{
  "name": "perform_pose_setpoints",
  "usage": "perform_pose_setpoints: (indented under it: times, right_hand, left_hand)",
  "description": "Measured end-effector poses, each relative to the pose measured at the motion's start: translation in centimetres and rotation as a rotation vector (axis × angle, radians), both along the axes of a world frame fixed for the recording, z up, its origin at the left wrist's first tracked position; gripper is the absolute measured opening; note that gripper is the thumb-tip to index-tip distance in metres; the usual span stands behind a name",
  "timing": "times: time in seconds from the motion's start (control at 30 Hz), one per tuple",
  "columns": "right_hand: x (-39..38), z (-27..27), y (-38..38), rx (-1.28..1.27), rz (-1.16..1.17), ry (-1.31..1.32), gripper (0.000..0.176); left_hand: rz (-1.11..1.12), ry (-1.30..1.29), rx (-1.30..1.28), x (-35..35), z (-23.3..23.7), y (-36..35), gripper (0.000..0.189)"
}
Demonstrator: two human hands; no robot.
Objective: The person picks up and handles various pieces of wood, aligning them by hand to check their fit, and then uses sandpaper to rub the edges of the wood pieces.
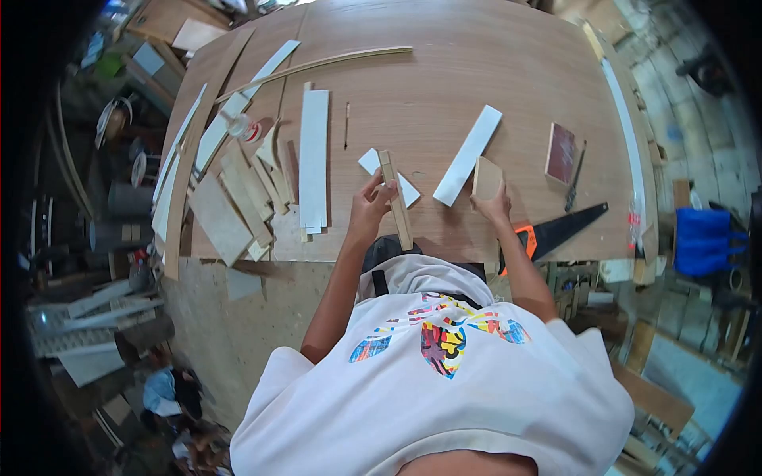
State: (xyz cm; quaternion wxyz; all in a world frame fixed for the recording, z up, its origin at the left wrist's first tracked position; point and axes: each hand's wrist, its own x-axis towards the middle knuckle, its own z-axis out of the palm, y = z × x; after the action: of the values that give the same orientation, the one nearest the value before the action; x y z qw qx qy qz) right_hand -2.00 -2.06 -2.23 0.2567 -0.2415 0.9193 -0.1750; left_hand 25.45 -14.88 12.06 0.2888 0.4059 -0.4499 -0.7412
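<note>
My left hand (375,205) is closed round a narrow wooden strip (400,216), which it holds near the table's front edge. Beneath that strip lie white cut pieces (409,192). In my right hand (494,208) is a small wooden block (486,178) with an angled end, gripped at its lower part. A white board (468,156) rests on the table just left of the block. The handsaw (570,232), with an orange and black handle, lies beside my right forearm.
Left on the table (381,87) are a long white board (314,159), a glue bottle (242,127), several wood offcuts (246,190) and a long strip (333,59). A pencil (346,127) lies mid-table. At right are a dark red block (560,152) and a thin dark tool (575,176).
</note>
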Motion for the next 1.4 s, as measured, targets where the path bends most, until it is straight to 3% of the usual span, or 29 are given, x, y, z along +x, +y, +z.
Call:
perform_pose_setpoints:
  times: [0.1, 0.17, 0.27, 0.4, 0.63, 0.7, 0.9, 1.4]
  right_hand:
    - [3.3, 4.2, 0.9, -0.603, 0.004, -0.534, 0.097]
    - [6.4, 10.2, 1.0, -0.717, 0.102, -0.913, 0.095]
    - [9.8, 14.5, 0.6, -0.872, 0.26, -1.102, 0.097]
    - [11.2, 16.8, -1.3, -0.834, 0.482, -1.118, 0.102]
    - [11.1, 17.4, -2.6, -0.766, 0.524, -1.053, 0.101]
    - [11.1, 16.9, -2.8, -0.76, 0.548, -1.024, 0.1]
    - [11.4, 16.9, -2.9, -0.744, 0.511, -1.046, 0.098]
    - [11.1, 16.8, -2.8, -0.741, 0.464, -1.003, 0.093]
  left_hand:
    - [0.059, 0.06, 0.064, 0.1, 0.2, 0.3, 0.077]
    - [0.055, 0.043, 0.039, 0.3, 0.3, 0.4, 0.076]
    - [0.006, 0.032, -0.015, 0.0, 1.1, 0.3, 0.076]
    - [-0.05, 0.028, -0.132, -0.6, 1.6, 0.1, 0.079]
    - [-0.031, 0.033, -0.136, -0.3, 2.4, -0.4, 0.081]
    - [-0.035, 0.089, -0.025, -0.2, 3.0, -0.4, 0.082]
    - [0.004, 0.078, -0.148, -0.4, 2.2, -0.3, 0.083]
    - [0.013, 0.143, -0.052, -0.9, 2.3, 0.3, 0.077]
